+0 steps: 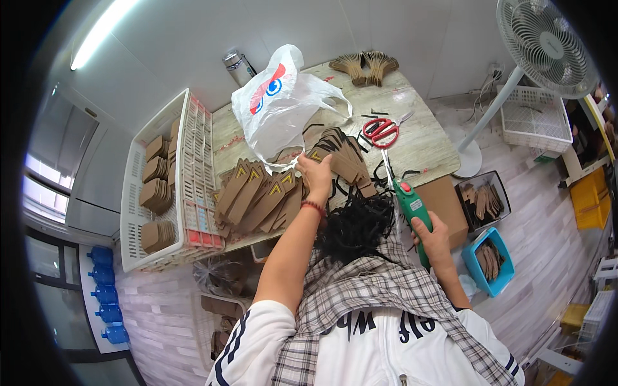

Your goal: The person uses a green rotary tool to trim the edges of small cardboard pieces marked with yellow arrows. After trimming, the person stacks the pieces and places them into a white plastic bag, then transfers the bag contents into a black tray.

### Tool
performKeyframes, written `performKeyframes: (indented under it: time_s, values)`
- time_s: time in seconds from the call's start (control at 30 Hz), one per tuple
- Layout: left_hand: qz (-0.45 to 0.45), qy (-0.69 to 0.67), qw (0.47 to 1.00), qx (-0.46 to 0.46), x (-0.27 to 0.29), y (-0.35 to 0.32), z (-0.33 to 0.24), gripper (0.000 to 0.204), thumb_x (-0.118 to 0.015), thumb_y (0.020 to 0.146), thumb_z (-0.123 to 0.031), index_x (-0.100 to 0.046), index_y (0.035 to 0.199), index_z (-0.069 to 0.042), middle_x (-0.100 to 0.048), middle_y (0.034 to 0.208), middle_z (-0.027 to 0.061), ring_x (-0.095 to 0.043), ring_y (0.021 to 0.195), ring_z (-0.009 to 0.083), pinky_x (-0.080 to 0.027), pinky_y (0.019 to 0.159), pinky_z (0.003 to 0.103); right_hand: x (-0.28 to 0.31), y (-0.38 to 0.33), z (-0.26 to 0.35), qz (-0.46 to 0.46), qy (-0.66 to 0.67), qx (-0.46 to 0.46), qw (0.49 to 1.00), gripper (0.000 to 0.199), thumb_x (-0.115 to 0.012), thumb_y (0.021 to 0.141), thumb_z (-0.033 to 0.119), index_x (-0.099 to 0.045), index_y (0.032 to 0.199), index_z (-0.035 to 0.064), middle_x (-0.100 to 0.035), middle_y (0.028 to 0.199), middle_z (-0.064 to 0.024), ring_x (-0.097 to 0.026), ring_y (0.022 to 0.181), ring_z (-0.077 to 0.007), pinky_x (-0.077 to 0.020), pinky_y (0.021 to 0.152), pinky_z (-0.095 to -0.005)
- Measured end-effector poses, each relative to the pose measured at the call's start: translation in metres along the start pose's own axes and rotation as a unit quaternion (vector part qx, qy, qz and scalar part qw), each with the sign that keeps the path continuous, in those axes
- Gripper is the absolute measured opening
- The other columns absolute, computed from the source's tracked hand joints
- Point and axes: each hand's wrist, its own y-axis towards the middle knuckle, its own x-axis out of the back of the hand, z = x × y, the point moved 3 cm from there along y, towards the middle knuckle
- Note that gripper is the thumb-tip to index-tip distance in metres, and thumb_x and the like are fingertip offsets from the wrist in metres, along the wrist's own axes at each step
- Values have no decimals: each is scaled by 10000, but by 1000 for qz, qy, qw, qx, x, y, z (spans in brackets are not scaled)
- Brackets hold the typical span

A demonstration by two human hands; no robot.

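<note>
My left hand (pixel 315 175) is at the near end of a fanned pile of brown strips (pixel 347 154), its fingers around the end of a strip with a yellow chevron. The fingertips lie close to the white plastic bag (pixel 261 132), partly hidden among the pieces. In my right hand (pixel 434 239) is a green electric scissors (pixel 410 202) with a red button, its metal blades pointing up toward the table. More chevron-marked brown strips (pixel 254 196) lie left of my left hand. A tangle of black strips (pixel 357 225) covers my lap.
Red-handled scissors (pixel 382 132) lie on the table (pixel 412 154) among black scraps. A white crate (pixel 199 174) with brown stacks stands left. On the right are a cardboard box (pixel 443 209), a black bin (pixel 505 186), a blue bin (pixel 479 273) and a fan (pixel 550 48).
</note>
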Motion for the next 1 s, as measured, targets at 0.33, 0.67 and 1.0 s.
performKeyframes:
  time_s: [0.33,0.67,1.0]
  values:
    - [167,42,975,138,-21,20,-13,726,-805,636,-156,-397,1212,14,-381,1253,259,-512,1100,408,-444,905,446,-5,-11,4,26,-13,5,1000,297,-678,853,258,-603,970,-4,-573,657,-14,-504,528,-54,-414,489,-203]
    - [57,-98,988,106,-25,9,-6,564,-806,607,-75,-443,1037,-37,-573,927,131,-586,905,294,-469,793,377,-9,-8,8,38,-24,13,999,256,-660,864,228,-606,952,-7,-574,659,-10,-504,534,-52,-419,492,-208]
    - [199,-639,732,124,48,10,-55,85,-648,804,24,-630,882,-4,-656,818,68,-620,714,145,-527,704,271,-35,9,39,17,-23,89,996,295,-685,848,241,-608,991,-5,-564,661,8,-490,544,-42,-408,486,-208]
